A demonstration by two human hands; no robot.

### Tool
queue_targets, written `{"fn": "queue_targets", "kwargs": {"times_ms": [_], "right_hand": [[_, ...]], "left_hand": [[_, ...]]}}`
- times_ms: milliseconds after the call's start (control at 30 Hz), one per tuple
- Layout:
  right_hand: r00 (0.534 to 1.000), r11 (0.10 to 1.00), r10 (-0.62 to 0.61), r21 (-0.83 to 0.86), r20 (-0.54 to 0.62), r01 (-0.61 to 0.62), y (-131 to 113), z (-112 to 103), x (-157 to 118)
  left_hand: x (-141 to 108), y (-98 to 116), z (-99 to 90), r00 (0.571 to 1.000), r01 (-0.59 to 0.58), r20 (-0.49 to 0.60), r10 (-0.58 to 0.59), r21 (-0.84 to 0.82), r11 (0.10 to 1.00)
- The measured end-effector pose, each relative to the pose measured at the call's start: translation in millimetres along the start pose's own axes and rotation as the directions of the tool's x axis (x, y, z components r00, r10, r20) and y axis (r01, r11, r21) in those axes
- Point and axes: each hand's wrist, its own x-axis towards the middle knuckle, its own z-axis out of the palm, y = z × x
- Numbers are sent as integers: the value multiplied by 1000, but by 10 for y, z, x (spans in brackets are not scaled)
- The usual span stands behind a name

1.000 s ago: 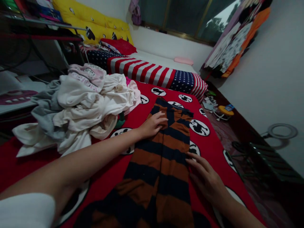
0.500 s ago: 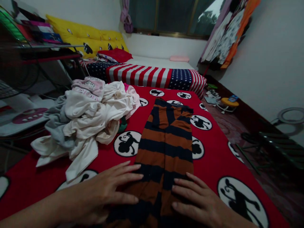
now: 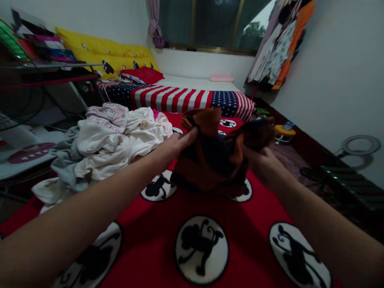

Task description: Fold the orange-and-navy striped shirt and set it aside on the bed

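A striped garment (image 3: 207,164), orange-brown and dark navy, is bunched and held up over the red blanket (image 3: 240,240) with its monkey prints. My left hand (image 3: 186,141) is closed on the garment's left side, thumb on top. On its right side my right hand (image 3: 264,162) grips the cloth, its fingers partly hidden and blurred. The fabric sags between the two hands, and whether its lower edge touches the blanket I cannot tell. Left of my left forearm lies a heap of white, grey and pink clothes (image 3: 105,148).
Beyond the blanket stands a bed with a stars-and-stripes cover (image 3: 177,99). A cluttered desk (image 3: 75,66) is at the left. On the right are a small yellow stool (image 3: 284,130), a dark slatted bench (image 3: 354,184) and hanging clothes (image 3: 279,56).
The garment lay stretched flat under my spread hands. Now both hands have closed on it and moved forward, and it is gathered up, with the blanket in front bare of it.
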Motion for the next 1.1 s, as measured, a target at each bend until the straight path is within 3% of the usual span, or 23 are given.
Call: {"fn": "queue_targets", "kwargs": {"times_ms": [33,67,167,267,367,433,500,600,667,733,800,867,967,1033,1100], "right_hand": [[997,996,67,69,-34,-64,-10,-27,203],[987,983,147,123,-66,-138,19,-52,348],[928,927,355,173,-111,-334,351,-99,429],[959,946,278,190,-55,-263,816,-93,261],[975,957,196,238,-106,-167,975,-45,217],[976,961,177,235,-124,-144,860,-24,266],[982,976,133,192,-136,-106,656,-34,268],[995,996,41,84,-88,-33,415,-120,11],[997,999,53,-16,56,-52,392,-226,-305],[959,974,134,-212,249,-81,455,-359,-603],[946,904,175,-425,273,-44,501,-469,-774],[975,817,98,-576,200,36,435,-481,-783],[981,747,-84,-641,174,177,131,-206,-586],[956,730,-184,-620,227,288,-70,145,-401],[921,643,-251,-661,297,388,-160,534,-223]], "left_hand": [[257,-27,-15,999,-38,-39,35,-63,997],[462,-85,-42,998,32,-43,-37,-112,993],[722,-403,-158,974,197,-76,-214,-184,963],[655,-749,-221,970,218,-71,-233,-176,960],[602,-858,-185,970,157,-154,-190,-201,967],[611,-777,-143,955,138,-228,-188,-218,966],[587,-635,-127,966,118,-201,-161,-211,970],[365,-465,-207,992,124,54,-117,-139,983],[110,-450,-313,954,177,247,-172,2,984],[-146,-510,-412,885,217,380,-269,176,960],[-324,-600,-472,835,217,446,-322,270,938],[-394,-678,-490,848,200,429,-311,284,938],[-357,-771,-463,892,173,361,-272,284,943],[-311,-839,-429,897,162,362,-252,261,952],[-298,-900,-401,902,157,365,-232,225,962]]}}
